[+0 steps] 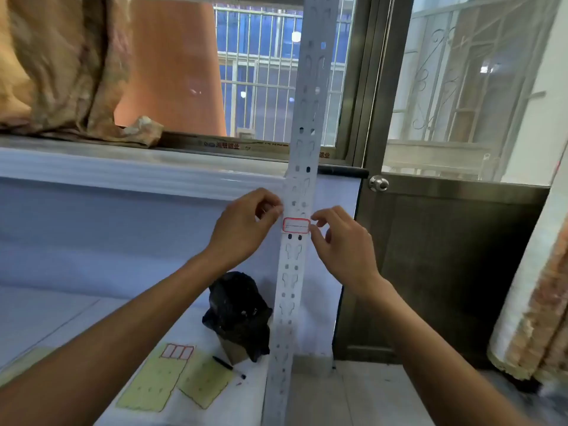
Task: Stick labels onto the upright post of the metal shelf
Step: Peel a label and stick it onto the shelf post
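Observation:
A white perforated upright post (292, 272) of the metal shelf runs from top centre down to the bottom. A white label with a red border (296, 225) lies across the post at mid height. My left hand (246, 226) hovers just left of the label, thumb and forefinger curled near the post's edge. On the label's right, my right hand (341, 241) has its fingertips at the label's right end. Neither hand grips anything. On the lower shelf lie yellow backing sheets (150, 382), one with three red-bordered labels (177, 352) at its top.
A black pen (229, 367) lies beside the sheets, and a black plastic bag over a box (236, 312) stands behind it. The upper shelf edge (138, 170) carries a crumpled brown sack (61, 66). A metal door with a knob (378, 183) is at the right.

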